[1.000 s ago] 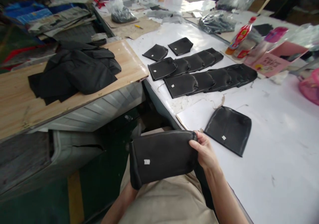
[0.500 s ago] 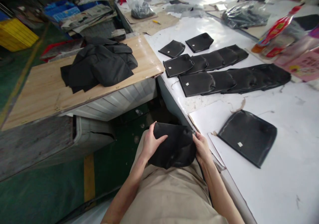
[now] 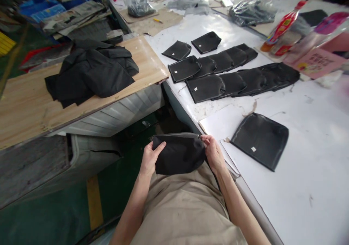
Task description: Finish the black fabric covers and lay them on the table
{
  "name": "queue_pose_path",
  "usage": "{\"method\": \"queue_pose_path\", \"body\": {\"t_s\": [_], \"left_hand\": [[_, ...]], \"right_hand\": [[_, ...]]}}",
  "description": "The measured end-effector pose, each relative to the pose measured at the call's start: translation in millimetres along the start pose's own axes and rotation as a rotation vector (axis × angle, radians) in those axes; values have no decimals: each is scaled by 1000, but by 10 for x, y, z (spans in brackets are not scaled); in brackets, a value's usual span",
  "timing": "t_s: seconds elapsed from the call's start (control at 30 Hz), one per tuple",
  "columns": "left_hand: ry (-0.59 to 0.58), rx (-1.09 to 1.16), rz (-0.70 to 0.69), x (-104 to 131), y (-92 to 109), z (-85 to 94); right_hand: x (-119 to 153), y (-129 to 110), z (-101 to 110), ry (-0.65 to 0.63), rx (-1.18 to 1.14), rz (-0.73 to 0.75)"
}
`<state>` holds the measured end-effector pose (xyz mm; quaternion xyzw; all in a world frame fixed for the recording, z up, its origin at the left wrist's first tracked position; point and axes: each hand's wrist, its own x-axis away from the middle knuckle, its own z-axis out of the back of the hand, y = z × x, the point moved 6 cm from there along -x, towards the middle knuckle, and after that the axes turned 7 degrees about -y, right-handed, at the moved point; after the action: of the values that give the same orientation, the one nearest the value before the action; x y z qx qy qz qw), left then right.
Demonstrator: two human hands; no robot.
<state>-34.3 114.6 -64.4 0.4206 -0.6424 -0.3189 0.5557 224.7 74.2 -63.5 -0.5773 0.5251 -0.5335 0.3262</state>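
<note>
Above my lap I hold a black fabric pouch point(image 3: 178, 156) between both hands, its long upper edge stretched sideways. My left hand point(image 3: 151, 156) pinches the upper left corner, thumb lying on the front face. At the upper right corner the fingers of my right hand point(image 3: 213, 150) are closed on the edge. A single flat black pouch point(image 3: 261, 139) with a small white label lies on the white table to my right. Farther back, overlapping black pouches point(image 3: 207, 87) form two rows, with a couple of separate ones beside them.
A heap of black fabric pieces point(image 3: 92, 72) rests on a wooden board point(image 3: 27, 103) at left. The white table point(image 3: 305, 201) has its edge close by my right arm. A red-labelled bottle point(image 3: 283, 27), a pink box point(image 3: 316, 63) and plastic bags point(image 3: 252, 10) stand farther back.
The pouch has been pulled out wider, and its upper edge now shows as a straight line. Both hands have shifted slightly left, and the view has turned a little to the right.
</note>
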Motion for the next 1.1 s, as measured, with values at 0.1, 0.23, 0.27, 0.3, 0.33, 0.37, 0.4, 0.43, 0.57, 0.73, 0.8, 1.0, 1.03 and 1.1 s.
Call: {"method": "queue_pose_path", "body": {"t_s": [0.1, 0.23, 0.27, 0.3, 0.33, 0.37, 0.4, 0.43, 0.57, 0.73, 0.8, 1.0, 1.03, 1.1], "left_hand": [[17, -9, -15, 26, 23, 5], [19, -37, -30, 56, 29, 0], [18, -43, -38, 60, 28, 2], [15, -50, -47, 62, 28, 4], [10, -57, -55, 62, 28, 7], [1, -64, -64, 61, 28, 8], [-5, -70, -73, 60, 29, 10], [-6, -74, -81, 58, 31, 15], [36, -117, -133, 47, 54, 54], [66, -196, -217, 37, 75, 84], [72, -216, -226, 34, 66, 97], [73, -311, -273, 56, 105, 105], [81, -338, -290, 67, 125, 102], [103, -375, -321, 90, 160, 97]], "right_hand": [[19, -30, -19, -70, -14, -10], [18, -42, -74, -76, -99, -30], [11, -45, -86, -68, -116, -21], [4, -52, -96, -60, -124, -2], [-4, -63, -101, -49, -129, 24], [-10, -73, -100, -34, -133, 52], [-15, -79, -96, -19, -137, 70], [-18, -77, -91, -5, -144, 78], [-20, -47, -82, 29, -177, 39], [-5, -114, -99, 32, -162, 75], [-4, -144, -107, 12, -113, 93], [-19, -97, -91, 15, -23, 79], [-18, -93, -81, 45, -31, 95], [-15, -90, -74, 93, -42, 123]]}}
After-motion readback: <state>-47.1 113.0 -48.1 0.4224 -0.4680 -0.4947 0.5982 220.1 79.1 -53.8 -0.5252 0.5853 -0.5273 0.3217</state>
